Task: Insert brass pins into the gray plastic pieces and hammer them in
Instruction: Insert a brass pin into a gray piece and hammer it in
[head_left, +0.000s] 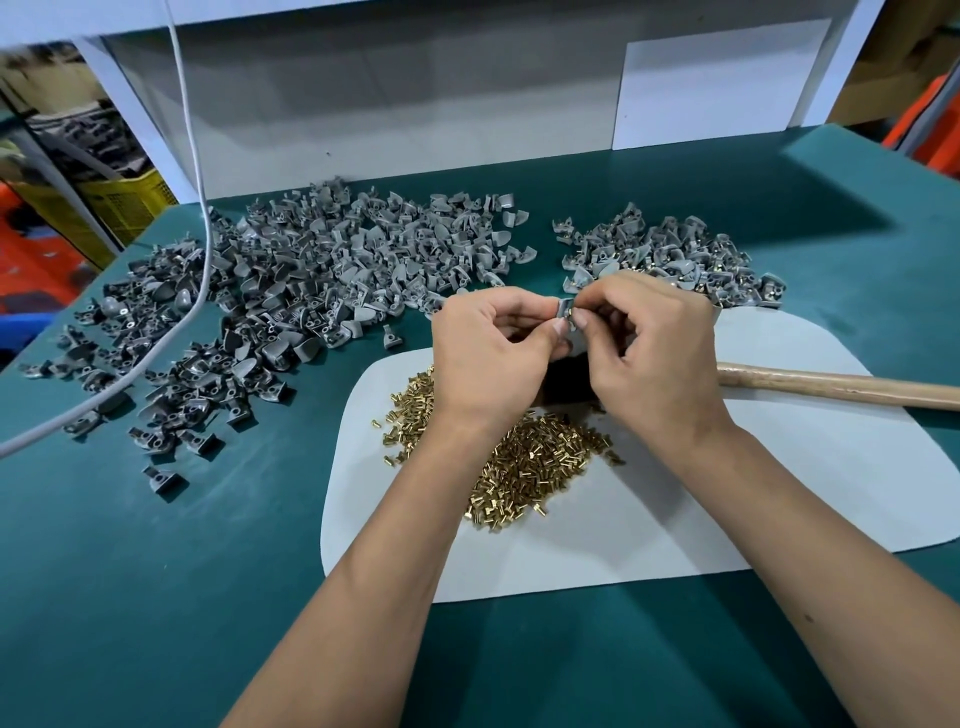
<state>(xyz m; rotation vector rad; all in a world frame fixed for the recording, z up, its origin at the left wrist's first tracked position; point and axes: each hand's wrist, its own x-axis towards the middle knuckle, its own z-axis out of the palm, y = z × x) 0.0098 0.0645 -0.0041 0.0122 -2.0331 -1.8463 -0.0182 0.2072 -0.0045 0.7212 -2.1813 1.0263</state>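
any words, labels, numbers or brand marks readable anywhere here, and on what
None: no readable text shows in this view.
Gray plastic pieces: no visible marking.
Brass pins: plain.
Wooden handle: no visible brand mark.
White mat: blank.
Yellow crate at far left: too blurred to tell.

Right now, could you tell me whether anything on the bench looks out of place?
A white cable drapes across the left pile of gray plastic pieces, where it could snag. A few brass pins lie scattered off the main heap. Nothing looks damaged.
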